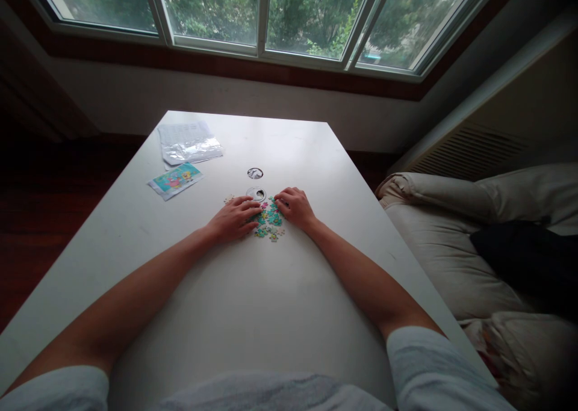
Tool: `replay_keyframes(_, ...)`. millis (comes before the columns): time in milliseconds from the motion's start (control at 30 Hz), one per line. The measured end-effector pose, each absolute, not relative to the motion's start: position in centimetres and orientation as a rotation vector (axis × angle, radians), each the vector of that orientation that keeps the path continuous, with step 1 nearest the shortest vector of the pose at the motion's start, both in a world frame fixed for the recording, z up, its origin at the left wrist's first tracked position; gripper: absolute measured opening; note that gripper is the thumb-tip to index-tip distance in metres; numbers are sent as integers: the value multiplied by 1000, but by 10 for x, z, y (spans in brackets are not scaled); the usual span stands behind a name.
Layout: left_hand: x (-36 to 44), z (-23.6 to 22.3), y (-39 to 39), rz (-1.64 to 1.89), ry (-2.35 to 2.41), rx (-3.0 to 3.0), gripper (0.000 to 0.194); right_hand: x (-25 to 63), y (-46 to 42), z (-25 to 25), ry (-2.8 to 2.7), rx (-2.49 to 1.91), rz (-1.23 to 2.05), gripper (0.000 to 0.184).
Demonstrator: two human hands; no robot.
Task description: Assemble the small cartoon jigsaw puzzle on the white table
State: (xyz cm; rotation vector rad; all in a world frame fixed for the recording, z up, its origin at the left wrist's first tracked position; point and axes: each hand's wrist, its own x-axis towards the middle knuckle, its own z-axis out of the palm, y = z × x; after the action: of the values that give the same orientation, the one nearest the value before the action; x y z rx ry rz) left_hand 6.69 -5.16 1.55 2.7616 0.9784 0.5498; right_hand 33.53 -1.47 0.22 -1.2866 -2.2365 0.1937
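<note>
One white desk, from above

One clear plastic bag, one cartoon picture card. Left hand, right hand: I cannot tell whether either grip grasps anything. Two round objects. Many jigsaw pieces, mostly between the hands.

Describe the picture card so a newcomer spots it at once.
On the white table, find the shiny plastic bag at far left. Closer in lies the picture card, flat, printed turquoise, pink and yellow. Its colours set it apart from the bag, its single rectangle from the loose puzzle pieces.
</note>
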Motion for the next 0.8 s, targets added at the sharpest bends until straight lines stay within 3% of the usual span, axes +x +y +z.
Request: replay_keyframes(800,67,15,-52,559,986,2749,46,333,-13,0,-2247,-1150,285,18)
